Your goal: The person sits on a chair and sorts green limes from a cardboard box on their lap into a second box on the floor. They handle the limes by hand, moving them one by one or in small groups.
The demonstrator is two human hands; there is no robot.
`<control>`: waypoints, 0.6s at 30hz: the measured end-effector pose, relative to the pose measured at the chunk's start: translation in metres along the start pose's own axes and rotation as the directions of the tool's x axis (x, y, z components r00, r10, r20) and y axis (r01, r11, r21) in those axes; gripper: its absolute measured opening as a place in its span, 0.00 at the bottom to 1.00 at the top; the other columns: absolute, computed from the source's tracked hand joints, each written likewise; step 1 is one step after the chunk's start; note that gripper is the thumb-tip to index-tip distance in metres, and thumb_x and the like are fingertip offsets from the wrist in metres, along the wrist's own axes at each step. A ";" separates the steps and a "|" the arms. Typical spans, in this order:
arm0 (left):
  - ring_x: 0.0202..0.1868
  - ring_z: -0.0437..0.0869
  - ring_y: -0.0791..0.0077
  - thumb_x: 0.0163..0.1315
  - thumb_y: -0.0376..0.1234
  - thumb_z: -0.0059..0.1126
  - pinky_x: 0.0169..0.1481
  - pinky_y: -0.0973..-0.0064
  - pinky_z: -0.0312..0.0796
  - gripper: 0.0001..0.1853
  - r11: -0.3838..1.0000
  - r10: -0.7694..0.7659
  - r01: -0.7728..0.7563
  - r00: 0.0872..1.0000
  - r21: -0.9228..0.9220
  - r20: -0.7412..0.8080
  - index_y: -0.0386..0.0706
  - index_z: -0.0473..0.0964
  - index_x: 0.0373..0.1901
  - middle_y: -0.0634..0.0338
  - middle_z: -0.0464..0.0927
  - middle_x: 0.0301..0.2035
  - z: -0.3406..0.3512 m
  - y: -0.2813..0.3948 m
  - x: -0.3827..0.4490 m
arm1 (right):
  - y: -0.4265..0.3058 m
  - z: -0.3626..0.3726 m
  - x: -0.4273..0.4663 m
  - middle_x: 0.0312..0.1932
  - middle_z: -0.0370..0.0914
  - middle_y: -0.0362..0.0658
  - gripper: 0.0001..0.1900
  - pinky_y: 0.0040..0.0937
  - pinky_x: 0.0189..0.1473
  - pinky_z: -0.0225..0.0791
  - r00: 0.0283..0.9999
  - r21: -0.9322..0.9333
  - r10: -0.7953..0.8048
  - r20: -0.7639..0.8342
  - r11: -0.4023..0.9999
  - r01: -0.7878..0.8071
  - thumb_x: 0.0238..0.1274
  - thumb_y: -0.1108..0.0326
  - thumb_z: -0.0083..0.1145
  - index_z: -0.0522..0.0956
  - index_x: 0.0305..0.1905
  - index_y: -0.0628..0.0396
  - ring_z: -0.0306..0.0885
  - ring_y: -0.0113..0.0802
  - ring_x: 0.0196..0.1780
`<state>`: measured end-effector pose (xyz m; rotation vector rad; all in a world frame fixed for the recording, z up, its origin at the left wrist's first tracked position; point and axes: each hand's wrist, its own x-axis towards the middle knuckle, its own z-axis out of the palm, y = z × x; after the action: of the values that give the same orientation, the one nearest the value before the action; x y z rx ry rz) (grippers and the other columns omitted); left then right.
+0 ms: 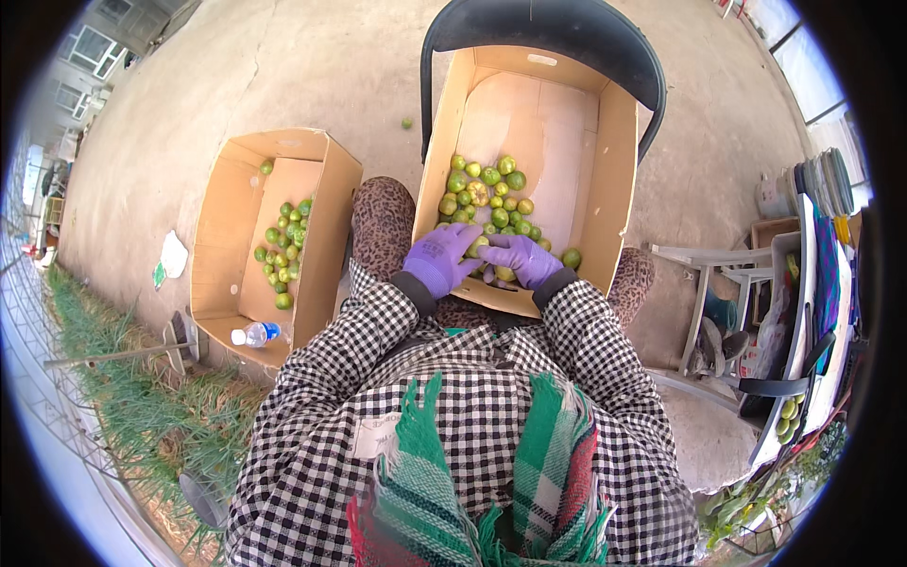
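My left hand (pixel 443 259), in a purple glove, grips a yellow-green round fruit (pixel 477 246) between thumb and fingers. From the other side, the gloved fingertips of my right hand (pixel 523 259) hold the same fruit. Both hands are over the near end of a cardboard box (pixel 608 181) in front of me. Inside it lie several green and yellowish fruits (pixel 490 176), small and round, perhaps unripe tomatoes. One is larger, ribbed and yellow-brown. My hands hide some of the fruits below them.
To my left stands another cardboard box (pixel 322 248) with several green fruits (pixel 285 241) and a plastic bottle (pixel 256 334). A black chair back (pixel 542 25) rises behind the front box. Crates and a wooden frame (pixel 698 283) stand right; green plants (pixel 163 404) grow at left.
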<state>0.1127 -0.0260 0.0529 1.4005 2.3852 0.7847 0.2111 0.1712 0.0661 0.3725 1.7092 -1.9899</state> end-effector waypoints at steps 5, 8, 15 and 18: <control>0.58 0.81 0.49 0.63 0.41 0.66 0.62 0.56 0.74 0.30 0.994 -0.089 0.085 0.995 0.061 0.055 0.47 0.71 0.67 0.50 0.79 0.57 -0.007 0.007 0.001 | 0.030 -0.015 0.015 0.46 0.84 0.41 0.20 0.26 0.40 0.78 0.945 0.510 0.021 -0.327 0.845 0.158 0.75 0.57 0.59 0.78 0.63 0.58 0.83 0.29 0.43; 0.58 0.80 0.49 0.63 0.42 0.66 0.62 0.55 0.74 0.31 0.993 -0.107 0.102 0.992 0.067 0.072 0.48 0.71 0.68 0.49 0.78 0.57 -0.002 0.001 0.000 | 0.049 -0.036 0.026 0.52 0.83 0.41 0.21 0.30 0.47 0.81 0.917 0.671 0.036 -0.398 0.693 0.264 0.74 0.65 0.60 0.74 0.67 0.57 0.84 0.33 0.49; 0.53 0.82 0.47 0.63 0.41 0.67 0.58 0.54 0.75 0.28 1.000 -0.018 0.019 0.999 0.022 -0.042 0.48 0.73 0.65 0.49 0.80 0.51 0.002 0.000 -0.001 | 0.049 -0.030 0.031 0.54 0.82 0.40 0.18 0.33 0.55 0.81 0.964 0.564 -0.043 -0.262 0.804 0.189 0.70 0.70 0.62 0.78 0.62 0.58 0.83 0.32 0.53; 0.54 0.82 0.48 0.63 0.42 0.67 0.59 0.55 0.75 0.29 0.998 -0.018 0.014 0.998 -0.057 -0.063 0.47 0.74 0.65 0.48 0.80 0.52 -0.009 0.008 -0.002 | 0.034 -0.021 0.021 0.51 0.84 0.40 0.18 0.27 0.47 0.79 0.932 0.444 0.080 -0.354 0.891 0.093 0.71 0.62 0.63 0.80 0.60 0.56 0.84 0.30 0.48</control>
<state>0.1152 -0.0272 0.0647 1.3526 2.3981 0.8978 0.2089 0.1850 0.0230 0.9540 1.4117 -2.4403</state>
